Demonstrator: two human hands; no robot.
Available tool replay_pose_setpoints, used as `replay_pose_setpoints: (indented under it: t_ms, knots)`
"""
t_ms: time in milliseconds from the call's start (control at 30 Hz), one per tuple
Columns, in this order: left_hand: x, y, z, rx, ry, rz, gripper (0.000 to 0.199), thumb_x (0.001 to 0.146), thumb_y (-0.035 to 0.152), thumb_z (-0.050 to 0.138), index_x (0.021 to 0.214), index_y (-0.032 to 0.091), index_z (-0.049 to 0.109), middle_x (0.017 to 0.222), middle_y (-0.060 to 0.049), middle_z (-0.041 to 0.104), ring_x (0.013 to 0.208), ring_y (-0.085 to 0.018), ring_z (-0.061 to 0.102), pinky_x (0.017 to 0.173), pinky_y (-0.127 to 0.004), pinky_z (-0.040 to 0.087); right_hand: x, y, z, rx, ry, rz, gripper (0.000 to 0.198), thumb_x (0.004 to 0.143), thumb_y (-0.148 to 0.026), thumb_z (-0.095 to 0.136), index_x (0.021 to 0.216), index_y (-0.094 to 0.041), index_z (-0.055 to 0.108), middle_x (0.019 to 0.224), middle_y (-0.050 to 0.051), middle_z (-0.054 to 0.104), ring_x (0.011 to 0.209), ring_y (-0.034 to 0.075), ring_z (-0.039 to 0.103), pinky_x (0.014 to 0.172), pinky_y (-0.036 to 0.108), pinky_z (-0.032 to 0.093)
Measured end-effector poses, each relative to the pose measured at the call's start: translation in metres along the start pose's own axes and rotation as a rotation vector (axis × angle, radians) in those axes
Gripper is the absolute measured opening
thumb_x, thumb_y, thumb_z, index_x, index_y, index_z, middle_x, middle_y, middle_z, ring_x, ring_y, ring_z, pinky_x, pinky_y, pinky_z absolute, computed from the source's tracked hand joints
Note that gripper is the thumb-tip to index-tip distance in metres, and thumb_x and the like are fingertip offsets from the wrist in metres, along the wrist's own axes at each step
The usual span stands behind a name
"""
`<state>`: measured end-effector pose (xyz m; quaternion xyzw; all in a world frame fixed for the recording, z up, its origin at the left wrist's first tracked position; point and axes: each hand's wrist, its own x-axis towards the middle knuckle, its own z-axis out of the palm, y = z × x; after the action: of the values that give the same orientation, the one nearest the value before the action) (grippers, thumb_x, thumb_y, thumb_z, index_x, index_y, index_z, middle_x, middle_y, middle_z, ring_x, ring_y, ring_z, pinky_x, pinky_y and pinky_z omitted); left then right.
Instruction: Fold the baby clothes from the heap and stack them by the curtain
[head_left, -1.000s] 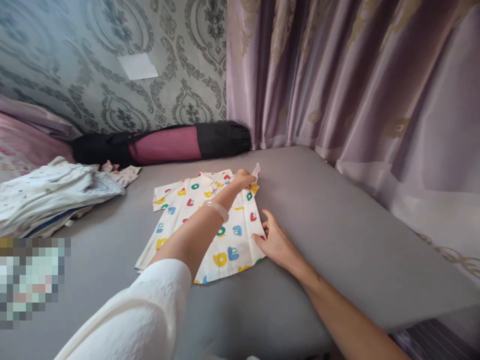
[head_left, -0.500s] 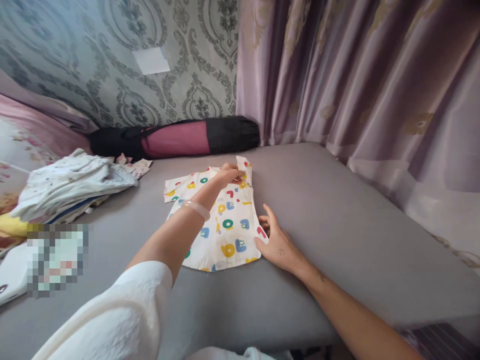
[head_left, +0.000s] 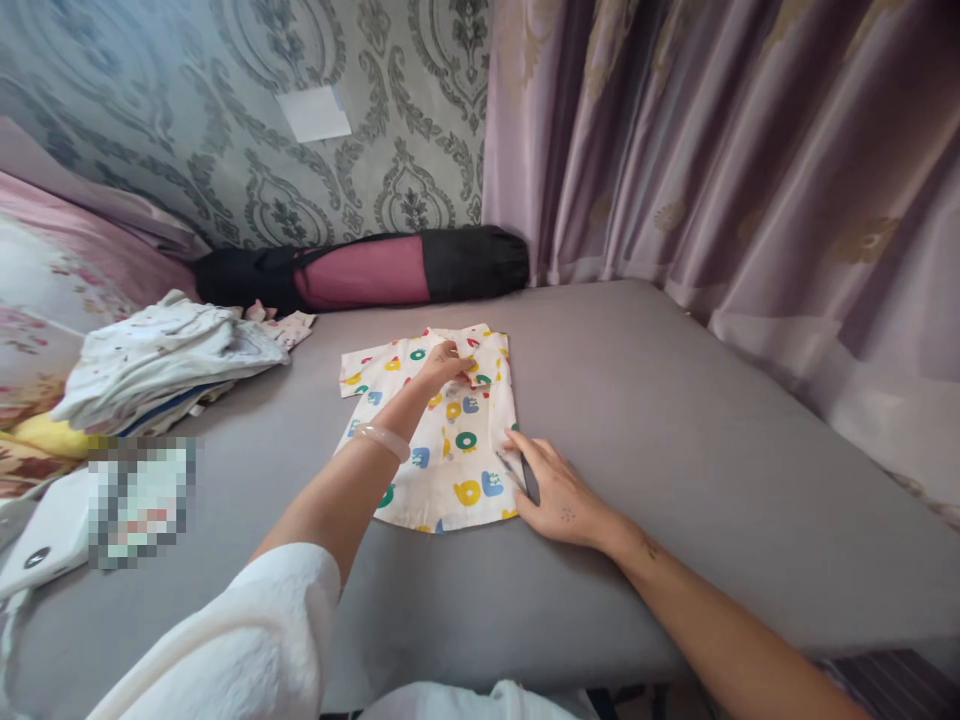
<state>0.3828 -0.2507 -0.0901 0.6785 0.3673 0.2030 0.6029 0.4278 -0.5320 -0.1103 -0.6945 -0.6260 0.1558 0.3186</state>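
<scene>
White shirt [head_left: 480, 415], roomy bed [head_left: 690, 430], left grip [head_left: 445, 364] seemingly pinching sleeve [head_left: 486, 379], right grip [head_left: 564, 503] spread, edge-side

No words, brands or numbers legible. White cloth short-sleeved shirt [head_left: 480, 466]: letter-like prints, including green ring-shaped "o" [head_left: 457, 441] and yellow rounded "a" [head_left: 458, 491]. White flat rectangular object [head_left: 66, 520]: dark oval emblem [head_left: 37, 558], unreadable.

White, softly creased sleeve [head_left: 240, 645] on the left arm [head_left: 326, 515], ending near the elbow; pale, glossy bangle [head_left: 386, 438] farther down. I note a dotted mark [head_left: 568, 514] on the right hand [head_left: 556, 488], another dark marking [head_left: 649, 548] by the wrist. Whitish clothing [head_left: 450, 702] below.
</scene>
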Motion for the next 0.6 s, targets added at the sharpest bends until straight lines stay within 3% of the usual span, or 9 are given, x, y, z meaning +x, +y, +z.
replay_pose_setpoints:
  t_ms: [133,267,333,467,600]
  knots:
    - [-0.002,-0.019,-0.001,0.045,0.037,0.074,0.035,0.076,0.023,0.073,0.101,0.016,0.050,0.074,0.004,0.057,0.056,-0.010,0.060,0.060,-0.024,0.050,0.002,-0.002,-0.005,-0.035,-0.075,-0.017,0.053,0.090,-0.041,0.056,0.139,-0.022,0.048,0.135,0.011,0.057,0.127,0.025,0.047,0.105,0.044,0.037]
    - [0.000,-0.038,0.002,0.134,0.103,0.146,0.041,0.080,0.030,0.067,0.114,0.016,0.048,0.078,0.003,0.059,0.057,-0.009,0.059,0.061,-0.023,0.047,0.014,0.003,-0.013,-0.047,-0.043,0.037,0.040,0.101,-0.039,0.034,0.131,-0.024,0.056,0.130,0.008,0.062,0.122,0.020,0.052,0.103,0.040,0.039]
    - [0.001,-0.047,0.005,0.151,0.149,0.198,0.049,0.080,0.031,0.066,0.122,0.017,0.045,0.083,0.002,0.059,0.062,-0.010,0.059,0.065,-0.023,0.048,0.026,0.008,-0.016,-0.119,-0.040,0.060,0.042,0.102,-0.037,0.030,0.135,-0.024,0.053,0.137,0.008,0.057,0.128,0.020,0.048,0.107,0.041,0.035]
    - [0.000,-0.057,0.011,0.200,0.264,0.316,0.063,0.077,0.030,0.066,0.132,0.018,0.039,0.092,-0.001,0.059,0.078,-0.013,0.060,0.075,-0.027,0.048,0.059,0.022,-0.014,-0.285,-0.108,0.118,0.052,0.101,-0.037,0.026,0.149,-0.017,0.036,0.155,0.010,0.035,0.145,0.022,0.025,0.117,0.046,0.019]
    - [-0.001,-0.061,0.013,0.293,0.269,0.396,0.066,0.077,0.027,0.063,0.137,0.016,0.037,0.104,-0.006,0.060,0.086,-0.017,0.059,0.082,-0.032,0.048,0.096,0.035,-0.003,-0.385,-0.117,0.126,0.058,0.101,-0.038,0.022,0.152,-0.012,0.028,0.160,0.011,0.024,0.148,0.022,0.015,0.120,0.049,0.008]
